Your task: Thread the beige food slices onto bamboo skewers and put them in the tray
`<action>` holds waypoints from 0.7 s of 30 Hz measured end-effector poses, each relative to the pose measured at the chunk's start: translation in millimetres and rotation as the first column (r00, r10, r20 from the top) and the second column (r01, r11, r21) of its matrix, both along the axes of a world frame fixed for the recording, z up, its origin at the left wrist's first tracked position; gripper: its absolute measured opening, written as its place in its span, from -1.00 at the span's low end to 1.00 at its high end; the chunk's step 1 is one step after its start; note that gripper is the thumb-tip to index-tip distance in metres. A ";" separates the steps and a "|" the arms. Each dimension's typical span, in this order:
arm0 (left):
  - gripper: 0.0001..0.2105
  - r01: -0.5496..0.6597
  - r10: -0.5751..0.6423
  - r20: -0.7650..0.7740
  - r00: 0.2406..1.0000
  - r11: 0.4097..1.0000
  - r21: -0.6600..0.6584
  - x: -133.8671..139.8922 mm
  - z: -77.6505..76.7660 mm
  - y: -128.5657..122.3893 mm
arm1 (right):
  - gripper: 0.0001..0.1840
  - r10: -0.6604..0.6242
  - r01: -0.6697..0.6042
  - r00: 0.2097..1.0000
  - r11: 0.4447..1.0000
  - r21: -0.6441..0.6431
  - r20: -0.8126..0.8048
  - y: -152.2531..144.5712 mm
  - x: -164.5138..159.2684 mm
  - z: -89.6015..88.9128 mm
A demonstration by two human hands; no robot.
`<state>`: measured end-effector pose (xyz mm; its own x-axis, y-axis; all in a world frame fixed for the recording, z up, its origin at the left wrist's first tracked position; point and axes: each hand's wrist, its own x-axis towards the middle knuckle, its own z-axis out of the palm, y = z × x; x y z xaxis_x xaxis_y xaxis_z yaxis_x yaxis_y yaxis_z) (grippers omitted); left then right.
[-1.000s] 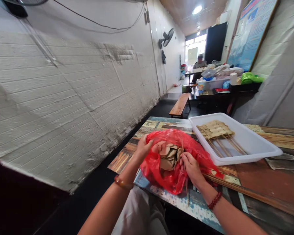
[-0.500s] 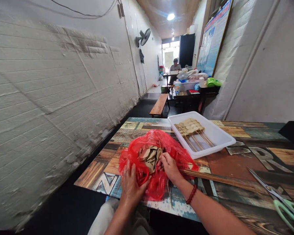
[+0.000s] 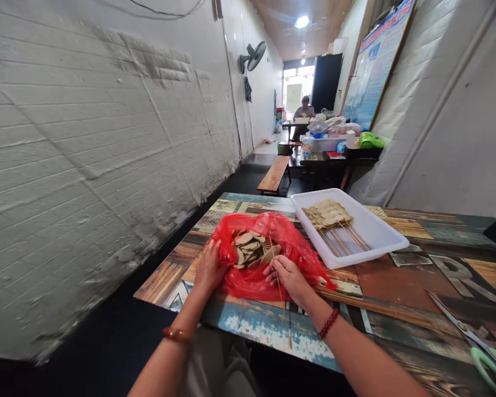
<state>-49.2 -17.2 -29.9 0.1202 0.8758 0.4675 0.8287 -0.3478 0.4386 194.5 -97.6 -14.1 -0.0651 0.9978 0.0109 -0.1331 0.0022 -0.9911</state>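
A red plastic bag lies on the patterned table, its mouth spread around a heap of flat, oval tan slices. My left hand grips the bag's left rim. Between the fingers of my right hand is a thin wooden skewer, slanting up over the slices at the bag's right side. Its upper end is beside one slice; whether it pierces that slice I cannot tell. Behind and right, a white plastic tray holds several skewered tan pieces, sticks pointing toward me.
A bundle of loose skewers extends rightward from under the bag. Scissors with green handles lie at the table's right. Beyond are a wooden bench, a cluttered table and a seated person. A white wall runs along the left.
My left hand has moved up and left to the bag's rim, and the mouth is wider with more slices showing. My right hand still holds the skewer. The view has shifted slightly.
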 end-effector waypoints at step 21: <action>-0.79 0.266 -0.259 0.093 0.961 0.962 -0.064 67.9 12.3 -71.8 | -0.68 -0.397 0.239 0.679 0.915 0.326 0.618 17.5 67.0 -27.4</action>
